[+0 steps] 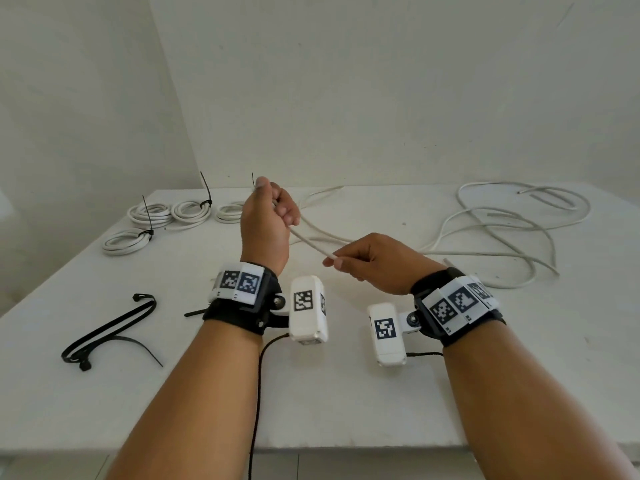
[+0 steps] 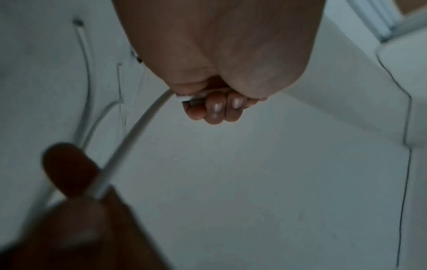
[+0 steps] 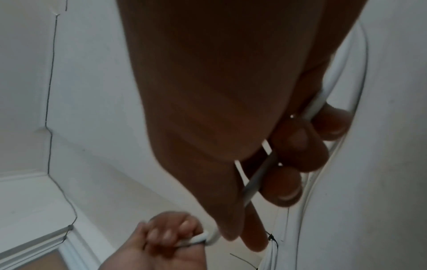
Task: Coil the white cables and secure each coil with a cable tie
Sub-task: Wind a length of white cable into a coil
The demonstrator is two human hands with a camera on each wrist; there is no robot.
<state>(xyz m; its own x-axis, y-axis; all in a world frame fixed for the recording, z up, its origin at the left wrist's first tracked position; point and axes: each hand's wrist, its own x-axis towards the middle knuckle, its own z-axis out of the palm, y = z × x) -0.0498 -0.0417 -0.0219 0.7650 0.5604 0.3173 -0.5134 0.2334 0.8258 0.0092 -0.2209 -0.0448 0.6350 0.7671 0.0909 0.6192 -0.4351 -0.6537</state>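
Head view. The left hand [image 1: 268, 216], raised above the white table [image 1: 346, 393], is closed in a fist around one end of the white cable [image 1: 311, 242]. The right hand [image 1: 374, 263], at 4 o'clock from the left, pinches the same cable between thumb and fingertips, so a short straight run spans the two hands. Beyond the right hand the cable trails toward 3 o'clock into loose loops [image 1: 512, 230] lying on the table. Four tied coils [image 1: 152, 213] rest at 9 to 10 o'clock from the left hand, each bound by a black tie. Loose black cable ties [image 1: 107, 332] lie at 8 o'clock, near the left forearm.

Left wrist view. The left hand [image 2: 215, 107] shows curled fingers clamping the cable end [image 2: 184, 98]; the cable [image 2: 138, 131] runs down toward 7 o'clock to the blurred right hand [image 2: 76, 210].

Right wrist view. The right hand's fingers [image 3: 298, 146] curl over the cable [image 3: 258, 175], which passes toward 7 o'clock to the left hand [image 3: 161, 241].
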